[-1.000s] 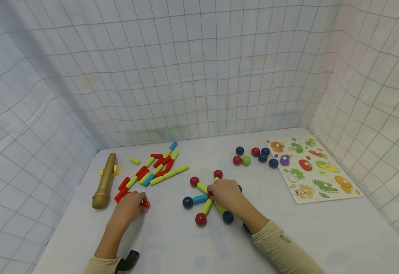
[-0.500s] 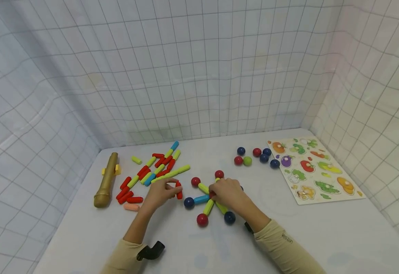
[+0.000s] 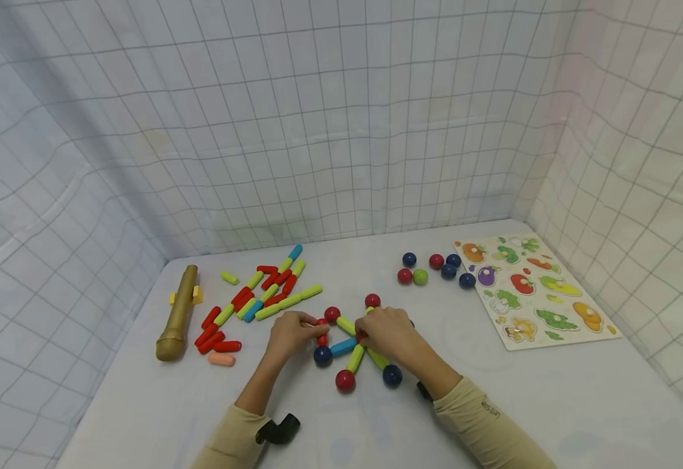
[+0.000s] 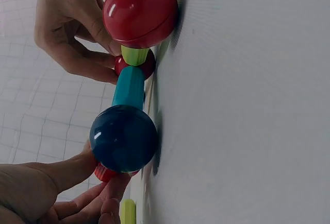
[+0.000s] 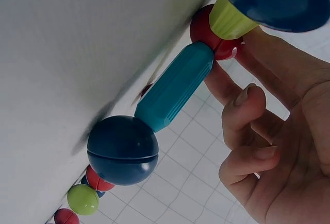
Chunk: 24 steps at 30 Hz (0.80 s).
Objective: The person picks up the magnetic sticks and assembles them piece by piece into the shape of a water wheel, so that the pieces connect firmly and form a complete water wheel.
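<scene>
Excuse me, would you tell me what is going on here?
A person's left hand pinches a red rod in the gap between a red ball and a navy ball on neighbouring spokes of a star-shaped build; whether it's joined isn't clear. The right hand holds the red centre ball. Loose rods lie left, loose balls right.

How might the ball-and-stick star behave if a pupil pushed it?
The star would probably slide rather than roll, since its outer balls spread in several directions. Its sticks look straight and stiff, but they could work loose at the central red ball, where separate pieces meet.
</scene>
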Available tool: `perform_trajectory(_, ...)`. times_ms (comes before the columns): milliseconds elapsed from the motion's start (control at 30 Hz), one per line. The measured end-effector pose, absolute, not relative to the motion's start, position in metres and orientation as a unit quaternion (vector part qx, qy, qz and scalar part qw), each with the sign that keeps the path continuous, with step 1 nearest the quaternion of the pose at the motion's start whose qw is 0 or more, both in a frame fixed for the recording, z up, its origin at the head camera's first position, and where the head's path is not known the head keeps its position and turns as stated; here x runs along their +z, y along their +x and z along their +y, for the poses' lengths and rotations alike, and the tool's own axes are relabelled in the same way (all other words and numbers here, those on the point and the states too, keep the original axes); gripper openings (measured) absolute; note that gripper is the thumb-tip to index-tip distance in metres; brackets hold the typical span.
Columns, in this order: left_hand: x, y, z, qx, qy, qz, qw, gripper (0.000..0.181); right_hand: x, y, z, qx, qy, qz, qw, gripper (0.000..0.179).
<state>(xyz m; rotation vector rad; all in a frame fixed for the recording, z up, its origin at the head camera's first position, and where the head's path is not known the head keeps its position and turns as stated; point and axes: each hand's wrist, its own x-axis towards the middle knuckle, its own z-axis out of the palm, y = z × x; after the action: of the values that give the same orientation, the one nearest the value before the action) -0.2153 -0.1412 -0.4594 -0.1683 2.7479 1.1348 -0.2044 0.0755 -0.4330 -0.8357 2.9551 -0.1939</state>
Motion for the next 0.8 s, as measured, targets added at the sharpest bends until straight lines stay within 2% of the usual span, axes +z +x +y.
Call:
perform_trajectory(367, -0.463, -0.216, -0.136, 0.371, -0.052, 0.921, 0.104, 0.034, -0.433, -0.204, 0.075, -0.072, -0.283, 0.956, 0.030, 0.017)
perform_trajectory(567, -0.463, -0.219, -0.138, 0.364, -0.039, 0.923, 0.115, 0.036, -0.434, -0.206, 0.078, -0.069, -0.300, 0.951, 0.037, 0.019)
perform_trajectory(800, -0.433, -0.209, -0.192, 0.228, 0.007, 0.969, 0.095, 0.016, -0.431, -0.209, 0.083, -0.095, -0.315, 0.943, 0.054, 0.020)
